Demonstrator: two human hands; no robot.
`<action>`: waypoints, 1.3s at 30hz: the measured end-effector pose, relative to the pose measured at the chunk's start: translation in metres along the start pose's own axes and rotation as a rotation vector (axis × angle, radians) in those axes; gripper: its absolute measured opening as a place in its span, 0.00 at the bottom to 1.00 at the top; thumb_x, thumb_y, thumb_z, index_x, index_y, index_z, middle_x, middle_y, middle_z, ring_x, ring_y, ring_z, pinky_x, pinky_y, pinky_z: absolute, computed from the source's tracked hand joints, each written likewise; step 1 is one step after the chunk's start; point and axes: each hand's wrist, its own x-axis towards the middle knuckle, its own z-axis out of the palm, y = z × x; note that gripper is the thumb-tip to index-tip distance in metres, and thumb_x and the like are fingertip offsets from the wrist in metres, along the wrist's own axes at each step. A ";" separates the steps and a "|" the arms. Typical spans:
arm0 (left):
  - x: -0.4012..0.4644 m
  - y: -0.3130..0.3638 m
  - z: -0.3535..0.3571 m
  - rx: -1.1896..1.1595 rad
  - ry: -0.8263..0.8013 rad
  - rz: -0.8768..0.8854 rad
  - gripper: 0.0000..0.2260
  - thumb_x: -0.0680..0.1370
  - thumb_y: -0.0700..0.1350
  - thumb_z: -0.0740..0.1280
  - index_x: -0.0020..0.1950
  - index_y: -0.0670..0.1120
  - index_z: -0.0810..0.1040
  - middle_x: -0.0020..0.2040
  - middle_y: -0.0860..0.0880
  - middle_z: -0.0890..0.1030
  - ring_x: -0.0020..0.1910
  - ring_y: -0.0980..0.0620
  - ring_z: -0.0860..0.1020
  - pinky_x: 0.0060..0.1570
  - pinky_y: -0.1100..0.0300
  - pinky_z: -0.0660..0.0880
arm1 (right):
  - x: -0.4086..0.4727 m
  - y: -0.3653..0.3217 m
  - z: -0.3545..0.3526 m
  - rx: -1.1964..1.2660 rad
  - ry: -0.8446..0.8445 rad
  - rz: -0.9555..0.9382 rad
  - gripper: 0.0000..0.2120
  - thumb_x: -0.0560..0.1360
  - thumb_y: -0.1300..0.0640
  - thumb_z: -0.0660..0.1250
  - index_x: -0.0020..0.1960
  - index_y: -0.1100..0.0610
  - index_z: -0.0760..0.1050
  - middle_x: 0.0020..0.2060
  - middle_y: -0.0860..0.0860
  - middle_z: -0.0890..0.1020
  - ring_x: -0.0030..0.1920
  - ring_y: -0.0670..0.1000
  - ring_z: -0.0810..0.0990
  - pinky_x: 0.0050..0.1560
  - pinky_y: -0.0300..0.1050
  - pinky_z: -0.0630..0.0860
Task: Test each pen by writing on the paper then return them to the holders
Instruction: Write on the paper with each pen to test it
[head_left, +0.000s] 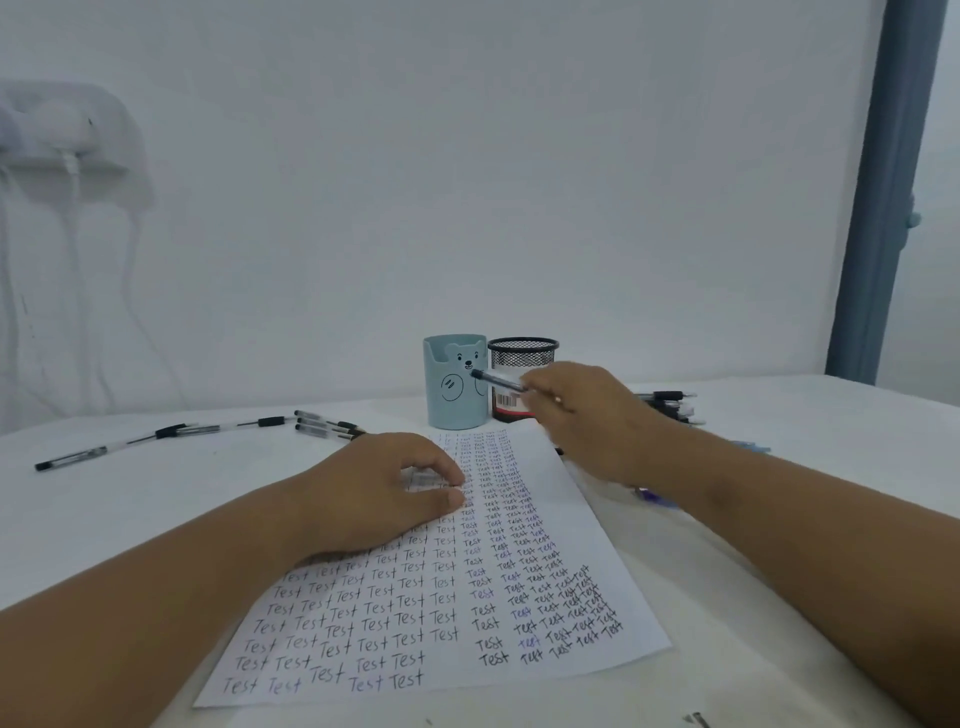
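We judge the step in hand to be the return of a tested pen to a holder. Our right hand (587, 415) is closed around a pen (498, 382), gripping its back end with the dark tip pointing left, in front of the two holders at the far edge of the surface (156, 499). To do this well we should tip the pen toward upright, bring it above one rim before letting go, and keep the wrist clear so neither holder is knocked; which holder it is meant for we cannot tell. Our left hand (384, 488) lies palm down on the upper left part of the paper (587, 551), fingers loosely curled and grasping nothing, and it should keep the sheet pinned.

The pen is slim, with a clear barrel and dark grip. The blue bear holder (454, 395) and the black mesh holder (522, 358) stand side by side, just beyond the paper's far edge. The paper is nearly filled with columns of "Test". Loose pens (208, 431) lie scattered toward the far left edge, and another pile of pens (670, 405) sits behind the right hand.
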 end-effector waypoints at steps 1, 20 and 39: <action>0.000 0.000 0.000 -0.003 -0.003 -0.001 0.11 0.76 0.61 0.70 0.56 0.61 0.81 0.60 0.67 0.78 0.61 0.70 0.71 0.65 0.63 0.65 | 0.003 0.008 -0.005 -0.075 -0.003 0.026 0.13 0.84 0.57 0.57 0.48 0.61 0.77 0.42 0.54 0.76 0.44 0.54 0.76 0.47 0.48 0.71; 0.002 -0.001 0.001 0.007 -0.010 0.015 0.10 0.77 0.60 0.68 0.58 0.61 0.80 0.61 0.66 0.77 0.62 0.69 0.71 0.64 0.64 0.64 | 0.004 0.078 -0.034 -0.323 0.048 0.390 0.15 0.77 0.63 0.67 0.60 0.50 0.82 0.62 0.50 0.80 0.61 0.53 0.78 0.61 0.46 0.74; 0.002 -0.018 -0.017 -0.034 0.200 0.023 0.06 0.76 0.57 0.72 0.52 0.61 0.83 0.55 0.66 0.81 0.57 0.67 0.76 0.59 0.62 0.72 | 0.008 0.004 -0.007 -0.152 0.009 0.024 0.12 0.75 0.61 0.67 0.56 0.52 0.83 0.53 0.45 0.82 0.54 0.45 0.76 0.57 0.38 0.70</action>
